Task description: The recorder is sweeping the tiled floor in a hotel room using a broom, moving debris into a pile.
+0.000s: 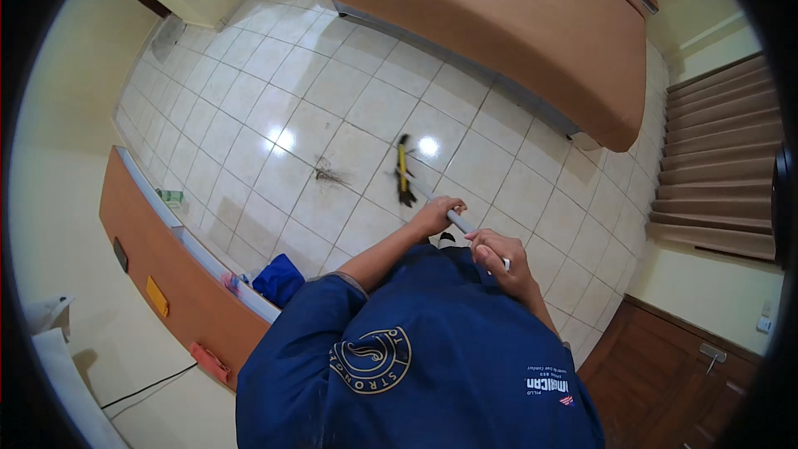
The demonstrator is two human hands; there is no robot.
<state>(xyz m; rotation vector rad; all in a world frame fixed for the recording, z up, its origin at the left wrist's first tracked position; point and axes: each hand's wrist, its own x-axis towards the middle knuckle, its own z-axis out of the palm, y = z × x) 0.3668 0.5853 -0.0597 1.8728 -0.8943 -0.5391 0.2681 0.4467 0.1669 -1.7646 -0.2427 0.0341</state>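
Both of my hands grip the grey handle (462, 222) of a broom. My left hand (438, 216) holds it lower down, closer to the broom head. My right hand (502, 260) is wrapped around the upper end, near my waist. The yellow broom head (403, 165) with dark bristles rests on or just above the tiled floor (374, 103), slightly blurred. To its left lies a small clump of dark hair-like debris (329, 173), apart from the bristles.
A bed with a brown cover (486, 25) stands ahead. Along the left wall runs a wooden desk (168, 262), with a blue bag (278, 280) beside it and a green-and-white box (170, 196) nearby. Brown curtains (717, 162) and a wooden door (673, 368) are on the right.
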